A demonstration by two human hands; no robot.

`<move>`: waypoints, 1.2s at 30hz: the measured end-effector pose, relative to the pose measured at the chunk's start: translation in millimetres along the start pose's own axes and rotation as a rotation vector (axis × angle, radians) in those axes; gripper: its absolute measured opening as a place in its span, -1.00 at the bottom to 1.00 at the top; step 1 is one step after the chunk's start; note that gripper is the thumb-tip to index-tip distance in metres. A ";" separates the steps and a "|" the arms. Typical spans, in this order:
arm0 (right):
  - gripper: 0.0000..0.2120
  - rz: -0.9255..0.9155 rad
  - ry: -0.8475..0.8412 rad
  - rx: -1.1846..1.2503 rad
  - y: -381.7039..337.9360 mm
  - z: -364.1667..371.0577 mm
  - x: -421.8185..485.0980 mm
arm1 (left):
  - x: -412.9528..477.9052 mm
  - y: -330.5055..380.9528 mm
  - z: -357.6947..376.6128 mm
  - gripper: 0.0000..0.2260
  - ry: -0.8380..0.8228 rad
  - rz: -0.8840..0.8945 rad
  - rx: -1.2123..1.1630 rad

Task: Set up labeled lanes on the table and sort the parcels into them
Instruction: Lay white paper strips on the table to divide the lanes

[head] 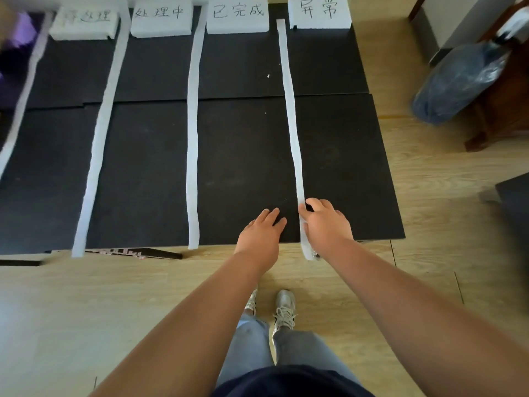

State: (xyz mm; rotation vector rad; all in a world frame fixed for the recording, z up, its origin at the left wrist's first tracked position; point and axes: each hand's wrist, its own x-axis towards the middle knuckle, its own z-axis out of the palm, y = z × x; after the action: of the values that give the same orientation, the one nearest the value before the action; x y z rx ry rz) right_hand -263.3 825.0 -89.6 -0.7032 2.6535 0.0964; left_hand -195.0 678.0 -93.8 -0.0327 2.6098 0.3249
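A black table [243, 156] is split into lanes by long white foam strips. The rightmost strip [289, 104] runs from the far edge to past the near edge. My right hand [326, 224] pinches its near end at the table's front. My left hand [263, 233] lies flat on the black surface just left of that strip, fingers straight. Other strips sit at the middle [193, 133], the left [100, 133] and the far left [23, 96]. White foam label blocks with handwritten characters stand along the far edge [319, 12], [237, 15], [161, 18], [84, 22]. No parcels are visible.
A dark plastic bag [461, 81] leans on a wooden stool [503, 104] at the right. A dark box corner [512, 196] sits at the right edge. A purple object [17, 35] lies at the far left. My feet [274, 308] stand on wooden floor below.
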 end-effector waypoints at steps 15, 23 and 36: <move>-0.45 -0.022 -0.077 0.036 -10.8 -1.4 -32.5 | -29.8 7.1 -0.1 -0.48 -0.058 -0.023 -0.015; -0.47 -0.030 -0.118 0.078 -7.5 3.8 -40.7 | -30.9 14.3 -2.2 -0.50 -0.081 -0.047 -0.014; -0.66 0.159 -0.043 0.481 17.0 -19.8 -9.2 | -4.7 13.4 -36.0 -0.66 0.053 -0.113 -0.159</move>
State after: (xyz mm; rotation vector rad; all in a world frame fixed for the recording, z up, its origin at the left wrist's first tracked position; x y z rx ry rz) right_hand -271.2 840.9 -68.4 -0.3270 2.5384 -0.4622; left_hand -209.4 682.4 -58.1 -0.2456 2.6156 0.4958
